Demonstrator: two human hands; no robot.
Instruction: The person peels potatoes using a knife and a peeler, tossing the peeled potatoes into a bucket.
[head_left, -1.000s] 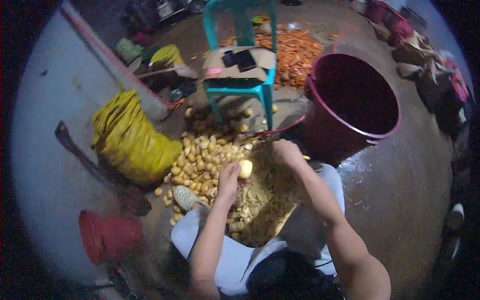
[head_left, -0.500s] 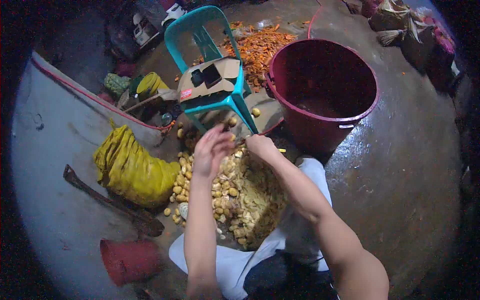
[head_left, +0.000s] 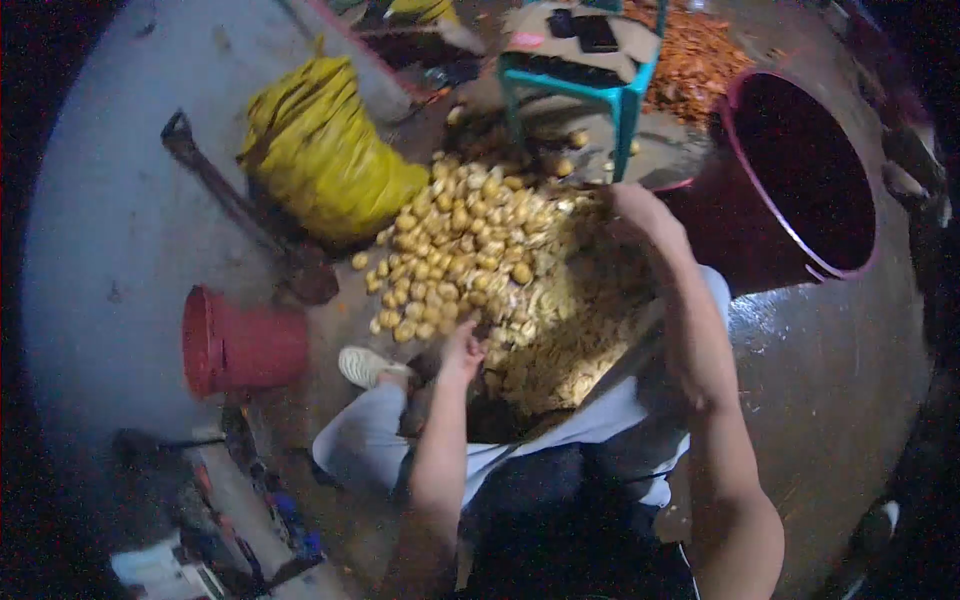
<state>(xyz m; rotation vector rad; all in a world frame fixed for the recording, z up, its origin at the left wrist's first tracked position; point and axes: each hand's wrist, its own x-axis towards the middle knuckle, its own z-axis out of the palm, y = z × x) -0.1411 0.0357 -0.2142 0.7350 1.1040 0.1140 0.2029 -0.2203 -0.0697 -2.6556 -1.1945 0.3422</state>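
A spread pile of small yellow-brown potatoes (head_left: 440,255) lies on the floor before me, with pale peelings (head_left: 560,350) heaped along its right side, between my legs. At the pile's near edge is my left hand (head_left: 462,352), its fingers reaching toward the potatoes; it is blurred, and I see nothing held in it. My right hand (head_left: 645,215) is closed in a fist above the far right of the peelings, near the large dark-red tub. What it grips is too dark and small to make out.
The large dark-red tub (head_left: 690,230) stands right of the pile. Beyond are a teal plastic chair (head_left: 625,110) bearing cardboard and dark items, and an orange heap (head_left: 695,60). Left are a full yellow sack (head_left: 325,150), a long-handled tool (head_left: 230,205) and a red bucket (head_left: 250,345).
The view has tilted down and swung left. My left hand has moved away from beside my right hand to the near edge of the potatoes. My right hand stays closed.
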